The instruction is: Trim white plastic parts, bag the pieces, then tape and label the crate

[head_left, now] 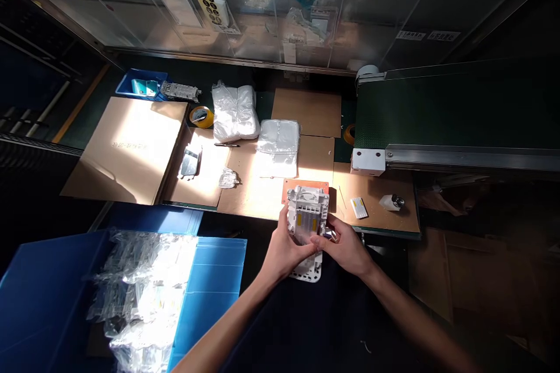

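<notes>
A white plastic housing (308, 204) with two yellow marks and a clear inset is held in front of me at the table's edge. My left hand (282, 250) grips its left side, thumb lying across the lower part. On the other side, my right hand (345, 247) is closed on the right edge, its thumb on the front face. An orange plate (289, 187) lies on the cardboard just behind the housing. To the right rest a small white card with yellow marks (359, 208) and a white bottle-like item with a metal top (391, 203).
Stacks of white plastic bags (278, 145) lie on the cardboard. Further left are a phone-like device (190, 161), yellow tape (202, 117), a carton (131, 145) and a blue bin (126, 84). A blue box (216, 280) holds bagged parts. A green conveyor (459, 111) borders the right.
</notes>
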### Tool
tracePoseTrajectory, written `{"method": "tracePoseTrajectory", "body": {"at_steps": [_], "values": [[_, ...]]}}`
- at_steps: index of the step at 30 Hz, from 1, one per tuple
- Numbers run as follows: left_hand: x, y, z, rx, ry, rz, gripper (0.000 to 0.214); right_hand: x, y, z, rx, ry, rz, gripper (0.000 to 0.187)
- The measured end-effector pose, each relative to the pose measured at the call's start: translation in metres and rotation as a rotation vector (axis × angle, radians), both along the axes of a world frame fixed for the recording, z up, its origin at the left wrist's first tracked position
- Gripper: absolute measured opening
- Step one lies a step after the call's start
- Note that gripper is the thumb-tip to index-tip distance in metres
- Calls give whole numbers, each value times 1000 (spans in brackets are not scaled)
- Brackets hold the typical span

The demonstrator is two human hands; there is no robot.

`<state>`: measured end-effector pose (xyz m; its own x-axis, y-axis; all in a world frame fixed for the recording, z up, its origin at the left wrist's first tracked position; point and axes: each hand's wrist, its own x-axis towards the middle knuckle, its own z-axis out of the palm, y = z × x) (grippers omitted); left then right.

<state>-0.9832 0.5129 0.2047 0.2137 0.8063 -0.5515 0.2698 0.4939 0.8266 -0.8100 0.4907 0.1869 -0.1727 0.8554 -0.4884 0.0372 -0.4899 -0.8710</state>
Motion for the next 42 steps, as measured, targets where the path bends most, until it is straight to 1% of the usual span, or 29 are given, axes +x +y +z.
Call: {"method": "tracePoseTrajectory", "body": {"at_steps": [3, 5, 8, 11, 13, 16, 22, 25, 27, 29, 33, 35, 36, 37, 38, 39, 40, 41, 42], "values": [[-1, -1, 3, 0, 52, -26, 60, 2, -2, 3, -27, -23, 12, 49], [-1, -1, 5, -10, 61, -25, 55, 1, -4, 5, -33, -64, 9, 49], [0, -2, 6, -21, 42, -27, 55, -3, -8, 8, -11, -165, 3, 48], [1, -2, 2, -30, 82, -44, 56, -7, -9, 6, 26, -246, -15, 43], [1, -2, 0, -40, 101, -51, 57, -7, -9, 3, 40, -229, -22, 39], [1, -1, -2, -37, 83, -39, 56, -5, -6, 0, 33, -140, -18, 43], [-1, 0, 3, -28, 27, -32, 58, -1, -5, 6, -32, -67, -15, 51], [-2, 0, 3, -34, 24, -24, 60, -1, -6, 6, -4, -109, -22, 46], [-1, 0, 0, -50, 47, -30, 62, -2, -7, 4, 25, -181, -36, 39], [-1, 1, -2, -55, 61, -39, 63, -4, -6, 0, 33, -213, -49, 36], [-1, 3, -8, -48, 25, -9, 61, -7, 2, -2, -1, -71, -32, 43], [-5, 4, -12, -67, -52, 32, 66, -2, 6, -4, 0, 3, 28, 45], [-8, 3, -14, -87, -90, 61, 72, 4, 7, -9, 14, 12, 50, 46], [-13, 3, -16, -114, -118, 98, 77, 13, 7, -17, 28, -24, 38, 45], [-18, 2, -18, -147, -138, 145, 82, 23, 6, -29, 36, -106, -14, 43], [-23, 1, -19, -179, -160, 201, 84, 34, 4, -45, 35, -220, -98, 43], [-29, 0, -20, -207, -188, 264, 83, 46, 1, -64, 9, -385, -217, 45], [-34, -1, -20, -230, -228, 327, 81, 58, -3, -85, -34, -510, -304, 50], [-39, -1, -20, -251, -279, 382, 79, 67, -7, -108, -79, -596, -349, 53]]}}
